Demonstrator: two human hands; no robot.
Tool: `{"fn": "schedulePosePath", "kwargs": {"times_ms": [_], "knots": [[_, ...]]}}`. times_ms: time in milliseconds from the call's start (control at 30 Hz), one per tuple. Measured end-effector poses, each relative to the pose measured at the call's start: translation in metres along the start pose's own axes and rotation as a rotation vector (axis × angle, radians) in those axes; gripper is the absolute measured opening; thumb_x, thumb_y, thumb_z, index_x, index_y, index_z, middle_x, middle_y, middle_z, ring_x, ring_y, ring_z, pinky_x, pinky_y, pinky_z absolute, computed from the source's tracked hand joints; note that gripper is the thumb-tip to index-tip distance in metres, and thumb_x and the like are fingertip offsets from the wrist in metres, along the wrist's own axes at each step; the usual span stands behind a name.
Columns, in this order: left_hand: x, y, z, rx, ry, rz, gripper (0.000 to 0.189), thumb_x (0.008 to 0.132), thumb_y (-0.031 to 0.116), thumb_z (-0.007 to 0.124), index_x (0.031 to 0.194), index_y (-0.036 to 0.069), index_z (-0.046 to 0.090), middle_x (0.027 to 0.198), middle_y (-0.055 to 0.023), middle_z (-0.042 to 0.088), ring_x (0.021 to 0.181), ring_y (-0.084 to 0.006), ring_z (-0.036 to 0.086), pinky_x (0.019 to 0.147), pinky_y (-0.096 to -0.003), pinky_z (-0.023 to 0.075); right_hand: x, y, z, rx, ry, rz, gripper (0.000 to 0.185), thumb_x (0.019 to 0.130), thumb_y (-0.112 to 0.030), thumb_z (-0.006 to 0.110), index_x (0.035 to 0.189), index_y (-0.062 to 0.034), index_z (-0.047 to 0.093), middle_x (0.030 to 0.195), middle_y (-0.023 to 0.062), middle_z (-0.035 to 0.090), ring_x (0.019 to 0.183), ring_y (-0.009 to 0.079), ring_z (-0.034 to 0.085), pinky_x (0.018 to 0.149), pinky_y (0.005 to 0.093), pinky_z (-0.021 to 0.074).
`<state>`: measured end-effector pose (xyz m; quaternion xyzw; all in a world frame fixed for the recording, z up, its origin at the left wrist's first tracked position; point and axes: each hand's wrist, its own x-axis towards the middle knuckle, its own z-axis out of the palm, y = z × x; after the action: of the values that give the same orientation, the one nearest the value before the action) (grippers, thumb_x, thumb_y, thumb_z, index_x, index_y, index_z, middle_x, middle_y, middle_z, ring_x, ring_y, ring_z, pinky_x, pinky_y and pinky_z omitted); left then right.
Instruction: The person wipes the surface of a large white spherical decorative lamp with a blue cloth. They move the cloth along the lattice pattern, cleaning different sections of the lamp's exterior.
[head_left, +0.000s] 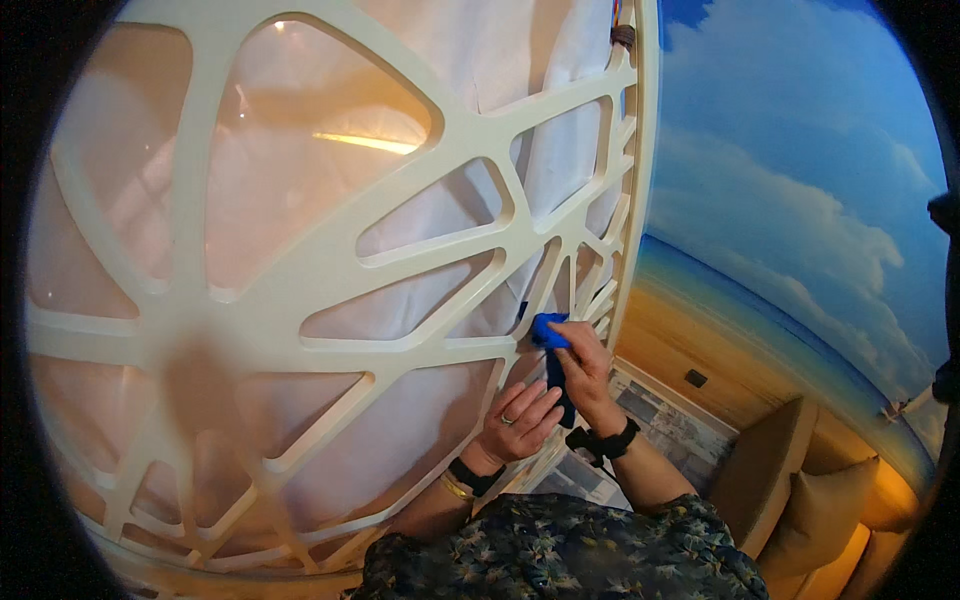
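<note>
A cream lattice panel (420, 349) with rounded cut-outs stands before me, white fabric (397, 420) showing behind its openings. My right hand (589, 367) pinches a bright blue cloth (550, 331) against a thin strut near the panel's right side. A darker blue strip of cloth (556, 375) hangs below it, partly hidden by my fingers. Just lower and to the left, my left hand (519, 421) lies with extended fingers at the lattice's edge, close to that dark strip. It appears to grasp nothing, though its palm side is hidden.
A beach-and-sky mural (780, 195) covers the wall at right, with a small dark wall plate (696, 378) low on it. A tan sofa (761, 472) with a cushion (821, 517) sits at lower right. Patterned grey flooring (660, 420) shows between. A dark-wrapped wire bundle (622, 35) hangs at top.
</note>
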<state>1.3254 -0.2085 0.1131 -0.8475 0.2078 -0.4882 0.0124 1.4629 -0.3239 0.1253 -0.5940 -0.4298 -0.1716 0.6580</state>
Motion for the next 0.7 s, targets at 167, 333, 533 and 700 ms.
{"fn": "schedulePosePath", "kwargs": {"times_ms": [167, 333, 533, 700], "knots": [[0.046, -0.004, -0.028, 0.227, 0.109, -0.074, 0.021, 0.094, 0.016, 0.063, 0.114, 0.013, 0.071, 0.133, -0.0063, 0.065, 0.129, -0.0256, 0.056, 0.117, -0.0425, 0.034, 0.054, -0.042, -0.009, -0.095, 0.305, -0.241, 0.037, 0.091, 0.0, 0.065, 0.128, -0.0014, 0.063, 0.128, 0.0183, 0.063, 0.119, 0.0349, 0.056, 0.101, 0.0416, 0.0446], [0.072, -0.019, -0.028, 0.321, 0.126, -0.131, 0.035, 0.092, 0.009, 0.065, 0.127, 0.008, 0.063, 0.14, -0.0135, 0.058, 0.132, -0.0337, 0.051, 0.113, -0.0479, 0.035, 0.085, -0.03, 0.014, -0.529, 0.147, -0.467, 0.05, 0.077, -0.001, 0.074, 0.126, -0.0035, 0.066, 0.139, 0.0182, 0.056, 0.131, 0.0439, 0.05, 0.109, 0.0509, 0.0426], [0.068, -0.02, -0.03, 0.296, 0.113, -0.118, 0.037, 0.094, 0.017, 0.066, 0.13, 0.007, 0.061, 0.143, -0.015, 0.056, 0.133, -0.0342, 0.051, 0.112, -0.0476, 0.0348, 0.027, -0.015, 0.03, -0.459, -0.022, -0.484, 0.029, 0.088, -0.019, 0.07, 0.112, -0.0029, 0.072, 0.124, 0.0121, 0.067, 0.131, 0.0395, 0.051, 0.11, 0.0481, 0.0412], [0.067, -0.021, -0.028, 0.312, 0.094, -0.137, 0.039, 0.093, 0.022, 0.068, 0.13, 0.008, 0.062, 0.144, -0.0151, 0.055, 0.133, -0.0336, 0.05, 0.113, -0.0482, 0.0335, 0.014, 0.001, 0.016, -0.278, -0.008, -0.532, 0.024, 0.084, -0.007, 0.071, 0.108, -0.0019, 0.071, 0.119, 0.0116, 0.068, 0.123, 0.0372, 0.058, 0.102, 0.0468, 0.0481]]}}
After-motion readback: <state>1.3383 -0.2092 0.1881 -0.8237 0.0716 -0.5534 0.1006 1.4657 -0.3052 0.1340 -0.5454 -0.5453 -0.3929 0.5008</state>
